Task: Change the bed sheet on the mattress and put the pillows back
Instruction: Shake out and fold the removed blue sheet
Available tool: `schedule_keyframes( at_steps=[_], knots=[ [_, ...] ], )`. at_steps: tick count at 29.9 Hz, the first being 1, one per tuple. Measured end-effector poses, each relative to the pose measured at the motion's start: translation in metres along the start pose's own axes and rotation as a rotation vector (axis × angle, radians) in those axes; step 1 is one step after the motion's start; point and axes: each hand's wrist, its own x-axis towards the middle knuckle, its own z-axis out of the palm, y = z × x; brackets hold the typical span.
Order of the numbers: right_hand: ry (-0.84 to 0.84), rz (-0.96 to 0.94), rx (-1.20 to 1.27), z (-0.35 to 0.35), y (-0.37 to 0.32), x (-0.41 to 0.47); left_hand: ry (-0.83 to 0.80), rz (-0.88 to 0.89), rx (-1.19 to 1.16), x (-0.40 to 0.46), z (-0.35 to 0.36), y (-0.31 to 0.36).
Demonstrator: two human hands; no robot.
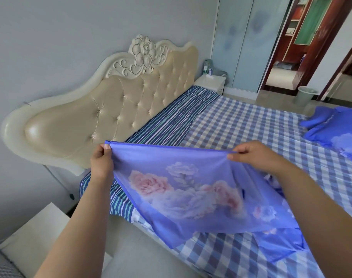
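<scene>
This is a bedroom in a home. A wide bed (241, 125) covered in checked and striped cloth stands against a pale wall, with a cream tufted headboard (114, 109) carved with a flower at its top, and a small white nightstand (210, 82) sits just beside the far corner with a bottle on it. Beyond it stand a tall wardrobe (243, 41) with frosted doors, a waste bin (305, 96) on the tiled floor, and an open doorway (281, 63) leading to another room.

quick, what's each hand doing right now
Left hand: closed, pinching one end of the floral sheet's top edge.
Right hand: closed, pinching the same edge further along, pulling it taut.
</scene>
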Motion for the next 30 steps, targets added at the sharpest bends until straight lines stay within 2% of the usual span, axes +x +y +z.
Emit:
schedule_keyframes(
  at_steps=[2,4,6,7,9,13,15,17,19,23,26,28,30],
  knots=[
    [-0.069,-0.052,-0.053,-0.012,-0.013,-0.004,-0.017,-0.050,-0.071,0.000,0.000,-0.008],
    [-0.252,-0.045,-0.264,-0.005,-0.013,-0.007,-0.025,-0.085,-0.164,0.004,-0.003,-0.011],
    [-0.362,-0.001,-0.432,0.015,0.004,-0.008,-0.035,-0.087,-0.232,0.010,-0.006,-0.008],
    [-0.366,0.003,-0.442,0.025,0.016,-0.007,-0.042,-0.072,-0.245,0.012,-0.007,-0.006],
    [-0.271,0.008,-0.355,0.038,0.036,-0.005,-0.063,-0.032,-0.255,0.016,-0.009,0.000],
    [0.053,0.014,0.009,0.037,0.029,-0.017,-0.108,0.017,-0.259,0.019,-0.015,0.002],
    [0.101,-0.022,0.128,0.032,0.017,-0.024,-0.117,0.027,-0.253,0.017,-0.017,-0.001],
    [0.070,-0.050,0.128,0.026,0.011,-0.027,-0.122,0.039,-0.236,0.014,-0.018,-0.002],
    [0.002,-0.035,-0.007,0.018,0.008,-0.028,-0.109,0.068,-0.219,0.009,-0.014,0.001],
    [-0.244,0.106,-0.181,0.003,0.007,-0.027,-0.043,0.126,-0.208,0.002,-0.003,0.019],
    [-0.326,0.189,-0.122,0.001,0.012,-0.024,-0.081,0.061,-0.024,0.009,0.005,0.020],
    [-0.247,0.305,-0.130,0.004,0.022,-0.014,-0.168,-0.075,0.188,0.018,0.013,0.018],
    [-0.127,0.417,-0.234,0.014,0.027,0.001,-0.243,-0.216,0.518,0.015,0.030,0.018]
  ],
)
